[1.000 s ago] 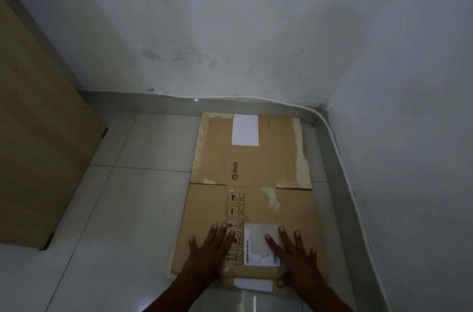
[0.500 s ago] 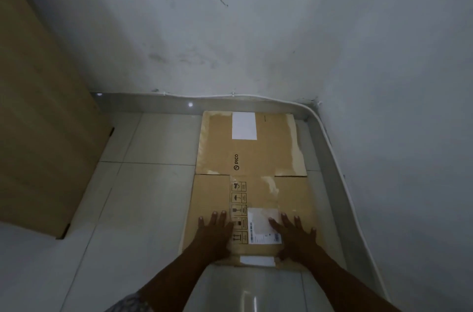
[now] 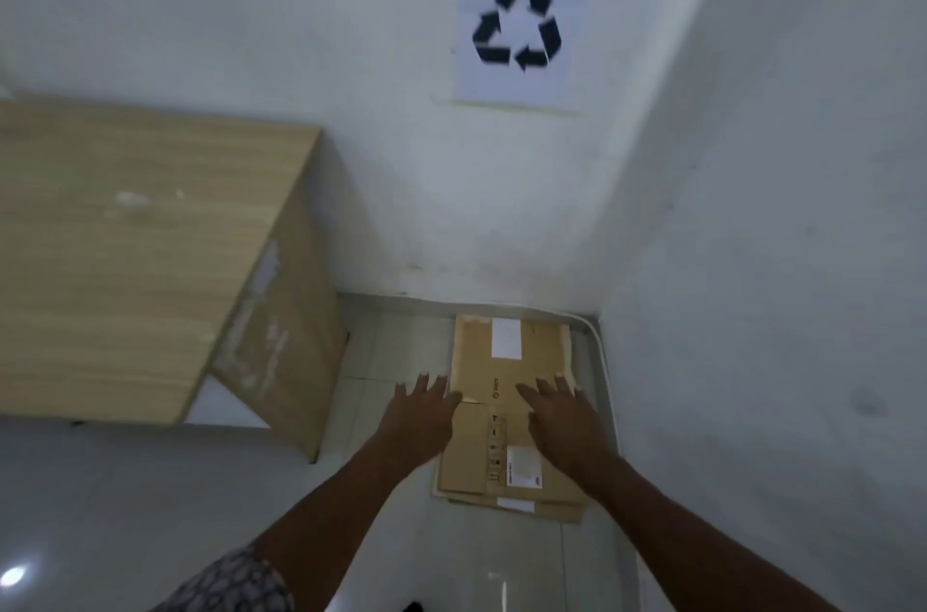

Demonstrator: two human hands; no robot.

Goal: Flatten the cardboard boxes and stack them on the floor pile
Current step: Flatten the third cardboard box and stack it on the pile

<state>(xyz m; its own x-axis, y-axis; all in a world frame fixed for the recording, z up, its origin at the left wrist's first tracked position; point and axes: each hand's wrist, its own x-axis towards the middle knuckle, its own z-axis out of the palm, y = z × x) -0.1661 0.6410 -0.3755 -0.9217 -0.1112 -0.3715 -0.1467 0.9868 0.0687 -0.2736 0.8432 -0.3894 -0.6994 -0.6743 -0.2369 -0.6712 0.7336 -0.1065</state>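
Observation:
A flattened brown cardboard box [image 3: 506, 373] lies on the tiled floor in the wall corner, with white labels and black handling marks on its top. The edge of another flat sheet [image 3: 547, 508] sticks out beneath its near end. My left hand [image 3: 419, 415] hangs over the box's left edge with fingers spread and nothing in it. My right hand [image 3: 564, 415] is over the box's right half, fingers also spread and empty. Whether either palm touches the cardboard is unclear.
A light wooden desk [image 3: 150, 255] stands to the left, its side panel close to the box. White walls close the corner behind and to the right. A paper recycling sign [image 3: 521, 14] hangs on the back wall. A white cable [image 3: 599, 350] runs along the skirting.
The view has pulled up and back, so the desk top and wall sign now show. Both hands have left the near end of the box and are now farther up, over its middle.

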